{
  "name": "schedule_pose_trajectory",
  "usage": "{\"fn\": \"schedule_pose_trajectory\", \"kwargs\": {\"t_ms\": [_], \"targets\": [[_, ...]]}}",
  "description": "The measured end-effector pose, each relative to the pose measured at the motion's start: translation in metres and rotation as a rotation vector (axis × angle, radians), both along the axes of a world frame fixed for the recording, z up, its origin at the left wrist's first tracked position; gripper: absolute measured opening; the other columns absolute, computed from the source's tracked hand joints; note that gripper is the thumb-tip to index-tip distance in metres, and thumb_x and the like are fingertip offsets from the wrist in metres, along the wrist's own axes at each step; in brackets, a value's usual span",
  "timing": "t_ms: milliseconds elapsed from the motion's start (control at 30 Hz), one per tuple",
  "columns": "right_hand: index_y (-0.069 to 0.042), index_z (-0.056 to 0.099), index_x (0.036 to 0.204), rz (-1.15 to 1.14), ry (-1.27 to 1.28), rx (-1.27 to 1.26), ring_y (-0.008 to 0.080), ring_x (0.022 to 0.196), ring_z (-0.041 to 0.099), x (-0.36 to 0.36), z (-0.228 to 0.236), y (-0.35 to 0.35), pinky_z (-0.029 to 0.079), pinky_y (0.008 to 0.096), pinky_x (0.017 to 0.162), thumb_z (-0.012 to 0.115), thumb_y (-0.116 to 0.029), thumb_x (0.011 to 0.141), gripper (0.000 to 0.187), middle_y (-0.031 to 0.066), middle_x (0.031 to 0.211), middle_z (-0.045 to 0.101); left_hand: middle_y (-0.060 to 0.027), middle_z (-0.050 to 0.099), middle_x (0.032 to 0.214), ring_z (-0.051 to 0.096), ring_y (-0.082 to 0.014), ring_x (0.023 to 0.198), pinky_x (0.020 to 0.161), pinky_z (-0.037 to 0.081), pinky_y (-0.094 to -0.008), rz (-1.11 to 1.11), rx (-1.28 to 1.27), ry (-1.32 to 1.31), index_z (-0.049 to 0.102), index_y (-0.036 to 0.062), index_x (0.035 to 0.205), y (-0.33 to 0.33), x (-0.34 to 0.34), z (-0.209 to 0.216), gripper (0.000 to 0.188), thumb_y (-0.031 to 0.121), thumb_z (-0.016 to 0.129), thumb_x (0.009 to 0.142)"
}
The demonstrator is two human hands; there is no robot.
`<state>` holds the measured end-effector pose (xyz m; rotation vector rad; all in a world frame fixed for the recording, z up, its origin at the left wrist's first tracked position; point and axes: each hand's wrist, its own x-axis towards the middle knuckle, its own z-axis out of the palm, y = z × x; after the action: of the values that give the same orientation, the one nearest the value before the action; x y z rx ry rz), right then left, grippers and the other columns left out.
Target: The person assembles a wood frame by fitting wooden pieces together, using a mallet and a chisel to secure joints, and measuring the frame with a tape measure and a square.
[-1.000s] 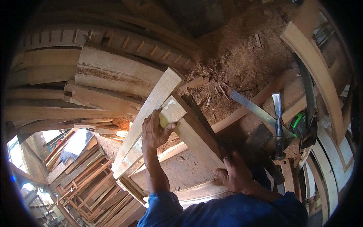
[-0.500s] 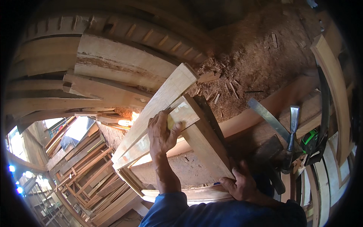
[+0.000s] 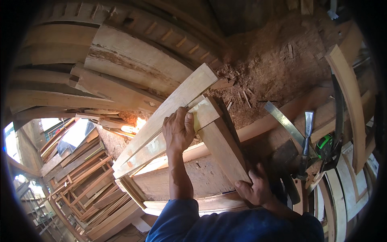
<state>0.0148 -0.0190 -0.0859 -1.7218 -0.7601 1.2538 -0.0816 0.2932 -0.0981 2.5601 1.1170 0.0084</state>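
Note:
A pale wooden frame lies in front of me, its corner joint at the upper right. A long light board rests along its far side. My left hand is at the frame's corner beside this board, thumb and fingers drawn together. A thin dark tip shows at these fingertips, too small to name. With the thumb on top and the fingers over the side, my right hand grips the near end of the frame's right rail.
To the right lie a metal ruler, a chisel and a green-black tape measure. A curved wood piece stands at the far right. Stacked planks fill the back left; shavings cover the ground.
My left hand has shifted up toward the long board, and its thumb has come off the corner to meet the fingers. My right hand keeps its grip. The view has turned slightly.

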Motion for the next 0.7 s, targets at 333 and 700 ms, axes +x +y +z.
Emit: {"fn": "schedule_pose_trajectory", "kwargs": {"t_ms": [333,700], "targets": [[0.007,0.053,0.139,-0.075,-0.459,-0.024,0.0461,0.109,0.056,0.005,0.041,-0.007,0.044,0.0522,0.099,0.070,-0.028,0.093,0.060,0.0292,0.118,0.057,-0.0209,0.063,0.116,0.059,-0.0391,0.108,0.087,0.047,-0.0508,-0.144,0.124,-0.100,0.061,0.0048,0.122,0.004,-0.018,-0.009,0.062,0.061,0.059,0.096],[-0.008,0.048,0.150,-0.349,-0.925,-0.631,0.0484,0.126,0.050,0.116,0.026,-0.119,0.041,0.0528,0.110,0.077,-0.032,0.091,0.070,0.0275,0.145,0.047,-0.0211,0.066,0.113,0.060,-0.0414,0.108,0.094,0.048,-0.0535,-0.095,0.019,-0.020,0.060,0.0068,0.125,0.002,-0.009,-0.008,0.064,0.058,0.073,0.088]]}}
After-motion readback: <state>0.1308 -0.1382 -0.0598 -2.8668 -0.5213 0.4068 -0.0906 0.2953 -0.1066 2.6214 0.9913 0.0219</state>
